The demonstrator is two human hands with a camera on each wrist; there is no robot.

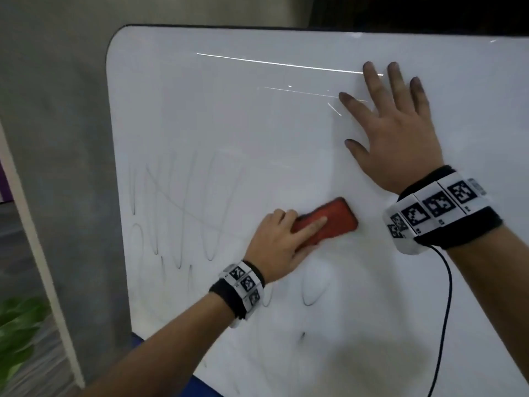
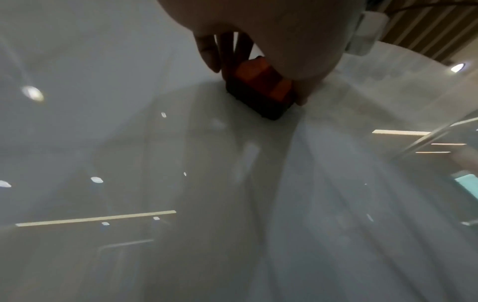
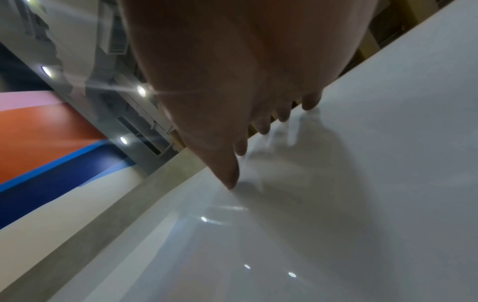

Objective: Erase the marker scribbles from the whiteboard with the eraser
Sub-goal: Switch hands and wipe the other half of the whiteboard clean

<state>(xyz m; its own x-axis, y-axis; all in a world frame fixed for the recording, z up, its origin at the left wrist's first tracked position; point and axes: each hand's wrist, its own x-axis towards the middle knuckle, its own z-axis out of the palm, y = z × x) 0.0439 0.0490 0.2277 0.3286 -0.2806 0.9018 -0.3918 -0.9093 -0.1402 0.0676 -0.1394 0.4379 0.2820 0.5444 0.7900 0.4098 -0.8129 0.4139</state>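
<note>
A white whiteboard point(image 1: 257, 124) fills the head view. Thin dark marker scribbles point(image 1: 183, 213) cover its lower left, and a few loops point(image 1: 312, 296) lie below the hands. My left hand point(image 1: 280, 242) grips a red eraser point(image 1: 335, 219) flat against the board, index finger laid along its back. In the left wrist view the eraser point(image 2: 261, 87) sits on the board point(image 2: 336, 204) with its dark felt side down, under my left hand point(image 2: 258, 51). My right hand point(image 1: 392, 130) presses flat on the board's upper right, fingers spread. The right wrist view shows its fingertips point(image 3: 283, 116) touching the board point(image 3: 362, 204).
A grey wall point(image 1: 57, 138) stands left of the board. Green leaves point(image 1: 17, 333) show at the lower left. A black cable point(image 1: 443, 310) hangs from my right wristband across the board. Ceiling lights reflect as bright streaks point(image 1: 286, 64) on the upper board.
</note>
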